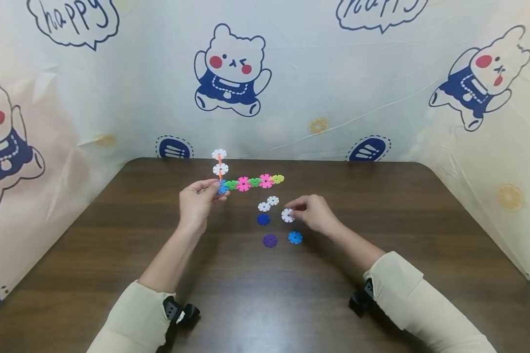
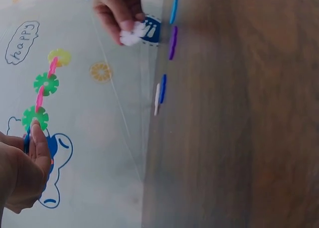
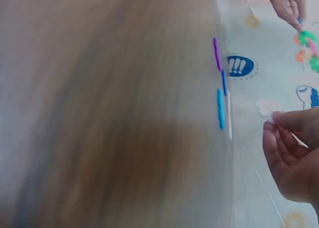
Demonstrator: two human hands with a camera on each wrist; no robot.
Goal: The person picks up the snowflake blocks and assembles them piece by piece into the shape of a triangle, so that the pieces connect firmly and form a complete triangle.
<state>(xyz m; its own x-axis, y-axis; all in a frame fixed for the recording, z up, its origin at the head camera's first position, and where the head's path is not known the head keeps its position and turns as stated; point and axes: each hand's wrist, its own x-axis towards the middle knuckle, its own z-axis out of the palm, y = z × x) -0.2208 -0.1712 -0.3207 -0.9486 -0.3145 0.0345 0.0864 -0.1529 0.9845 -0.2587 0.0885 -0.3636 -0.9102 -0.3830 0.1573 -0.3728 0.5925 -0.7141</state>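
Observation:
My left hand [image 1: 198, 203] pinches the blue notched snowflake disc [image 1: 223, 187] at the corner of a joined chain. From it green discs [image 2: 46, 84], pink discs [image 1: 243, 184] and a yellow end disc [image 1: 278, 179] run rightward. Above the corner, white discs [image 1: 219, 169] stand up, joined by orange ones [image 1: 220, 160]. To the right, my right hand [image 1: 315, 214] pinches a single white disc [image 1: 287, 215] between thumb and fingers, raised above the table and apart from the chain. The fingers partly cover it.
On the brown table [image 1: 229, 294] lie two white discs [image 1: 263, 207], a dark blue disc [image 1: 263, 219], a purple disc [image 1: 270, 240] and a light blue disc [image 1: 295, 238], between and below the hands. A printed bear curtain [image 1: 291, 98] hangs behind the table's far edge.

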